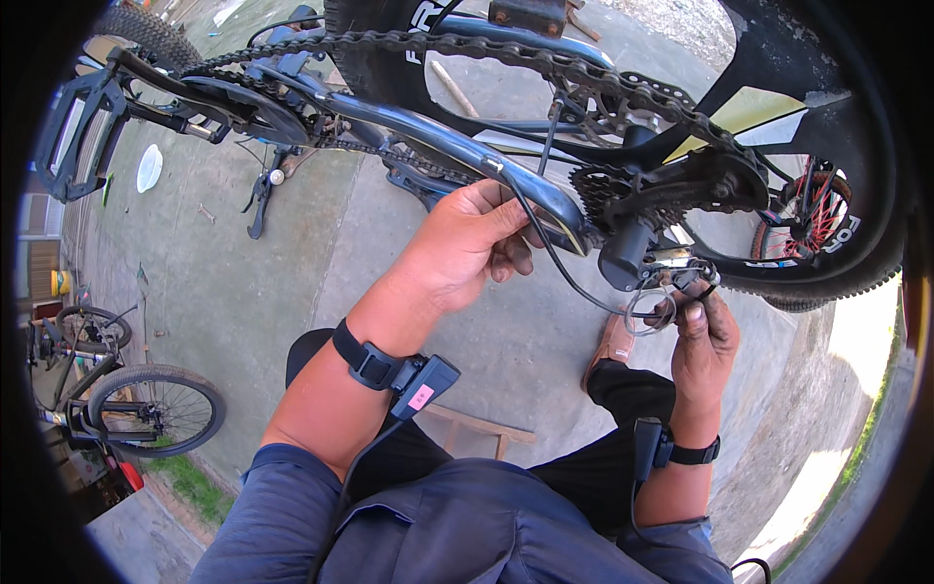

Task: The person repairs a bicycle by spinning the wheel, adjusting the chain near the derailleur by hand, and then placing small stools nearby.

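Observation:
A bicycle's rear end, with its blue frame tube, fills the upper right. A black cable housing leaves this tube and curves down to the rear derailleur. My left hand is closed at the tube's lower edge, thumb and curled fingers on the housing. Beneath the derailleur, my right hand is closed, pinching the cable end with thumb and fingers. A thin bare wire loop hangs beside those fingers. They partly hide the exact grip.
The greasy chain, sprockets and black spoked wheel lie close to my hands. A pedal juts out at upper left. Another bicycle stands at far left. A white dish and a wooden piece lie on the concrete.

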{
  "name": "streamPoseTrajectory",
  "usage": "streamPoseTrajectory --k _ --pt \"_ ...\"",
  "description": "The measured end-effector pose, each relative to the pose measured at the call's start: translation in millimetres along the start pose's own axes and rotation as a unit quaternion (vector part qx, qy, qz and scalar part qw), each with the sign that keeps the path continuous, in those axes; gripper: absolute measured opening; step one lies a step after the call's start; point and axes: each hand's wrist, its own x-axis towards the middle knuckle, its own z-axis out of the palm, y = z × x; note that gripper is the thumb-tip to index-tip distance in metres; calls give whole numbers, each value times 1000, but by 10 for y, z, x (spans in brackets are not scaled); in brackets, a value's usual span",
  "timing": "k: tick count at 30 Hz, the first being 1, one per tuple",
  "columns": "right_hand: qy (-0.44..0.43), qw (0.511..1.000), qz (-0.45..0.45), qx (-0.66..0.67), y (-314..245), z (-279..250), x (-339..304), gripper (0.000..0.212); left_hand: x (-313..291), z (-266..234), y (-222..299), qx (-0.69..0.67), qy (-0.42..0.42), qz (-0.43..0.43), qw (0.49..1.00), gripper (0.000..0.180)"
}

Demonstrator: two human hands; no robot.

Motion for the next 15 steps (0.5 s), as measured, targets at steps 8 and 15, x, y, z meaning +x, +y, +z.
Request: streamPoseTrajectory --k 8,15 --pt "12 1000 4 3 -30 31 -4 24 -122 -51 52 183 71 54 979 13" --pt "11 1000 6 14 -20 22 -1 24 -210 -149 149 296 150 161 930 12"
